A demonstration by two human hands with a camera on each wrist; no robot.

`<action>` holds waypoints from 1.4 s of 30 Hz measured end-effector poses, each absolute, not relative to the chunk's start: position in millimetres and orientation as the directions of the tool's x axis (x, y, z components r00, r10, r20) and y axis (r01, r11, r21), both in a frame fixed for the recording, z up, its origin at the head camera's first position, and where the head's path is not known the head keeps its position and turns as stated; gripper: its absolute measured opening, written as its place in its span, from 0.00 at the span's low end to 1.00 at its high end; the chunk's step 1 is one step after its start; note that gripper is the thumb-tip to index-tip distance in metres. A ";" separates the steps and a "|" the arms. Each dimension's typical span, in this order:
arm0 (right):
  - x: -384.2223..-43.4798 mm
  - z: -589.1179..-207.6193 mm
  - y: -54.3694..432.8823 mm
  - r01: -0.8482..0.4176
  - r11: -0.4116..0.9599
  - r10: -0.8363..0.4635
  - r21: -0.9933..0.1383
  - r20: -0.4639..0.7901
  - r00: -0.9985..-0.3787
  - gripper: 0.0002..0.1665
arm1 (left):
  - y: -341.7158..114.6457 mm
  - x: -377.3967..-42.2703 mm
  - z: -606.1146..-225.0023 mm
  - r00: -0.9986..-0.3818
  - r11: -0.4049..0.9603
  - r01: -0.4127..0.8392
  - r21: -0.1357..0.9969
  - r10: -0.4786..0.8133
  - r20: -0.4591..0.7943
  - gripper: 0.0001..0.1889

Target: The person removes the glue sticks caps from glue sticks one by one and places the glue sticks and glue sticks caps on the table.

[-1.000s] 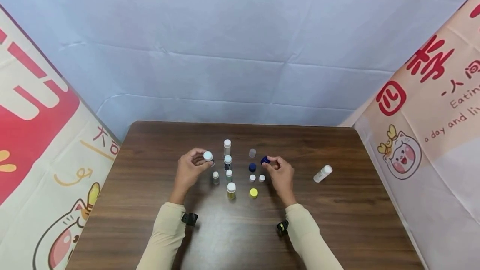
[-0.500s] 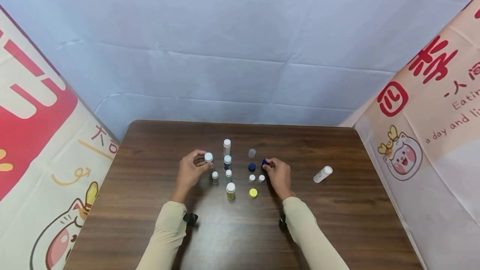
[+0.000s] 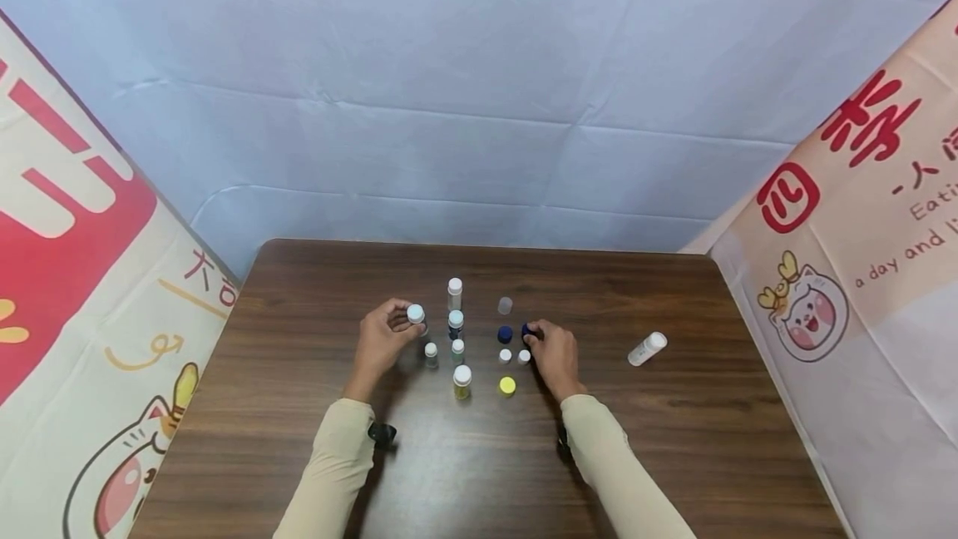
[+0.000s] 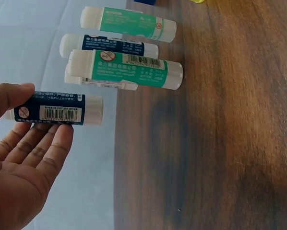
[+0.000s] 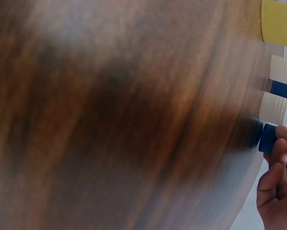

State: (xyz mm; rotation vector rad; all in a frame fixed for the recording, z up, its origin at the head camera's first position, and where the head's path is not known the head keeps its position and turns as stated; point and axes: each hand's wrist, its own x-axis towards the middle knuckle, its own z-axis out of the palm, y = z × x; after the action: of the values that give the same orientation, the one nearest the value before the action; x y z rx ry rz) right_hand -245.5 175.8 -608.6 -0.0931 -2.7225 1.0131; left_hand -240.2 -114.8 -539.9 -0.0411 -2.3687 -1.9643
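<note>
My left hand [image 3: 377, 349] grips a glue stick [image 4: 62, 108] with a dark blue label and white ends. In the left wrist view it is held between thumb and fingers, apart from the table. In my right hand [image 3: 556, 356] a small dark blue cap [image 5: 268, 138] is pinched between thumb and fingertips, at or just above the tabletop; I cannot tell whether it touches. Beside it stand two white caps [image 5: 274, 108], a second dark blue cap [image 3: 505, 334], a clear cap [image 3: 505, 305] and a yellow cap [image 3: 507, 387].
Several upright glue sticks stand between my hands, among them a green-labelled one [image 4: 134, 68] and a yellowish one [image 3: 461, 383]. A white tube [image 3: 647, 348] is farther right on the wooden table [image 3: 711, 439]. A pale cloth [image 3: 464, 106] hangs behind the table.
My right hand has come down with the dark blue cap, bringing it near the tabletop beside the other caps. My left hand keeps its grip on the glue stick, almost unmoved.
</note>
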 end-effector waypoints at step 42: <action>-241.8 -617.2 181.2 -0.083 0.737 0.134 -0.671 0.265 -0.955 0.09 | -112.4 -251.5 -591.6 -0.994 0.366 -0.057 0.929 -0.108 -0.018 0.15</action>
State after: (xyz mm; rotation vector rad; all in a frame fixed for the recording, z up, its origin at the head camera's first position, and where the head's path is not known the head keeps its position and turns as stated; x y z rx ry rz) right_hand -241.8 181.2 -617.2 -0.0399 -2.6432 1.0411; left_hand -251.5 -112.4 -591.6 0.1545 -2.5582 -1.7357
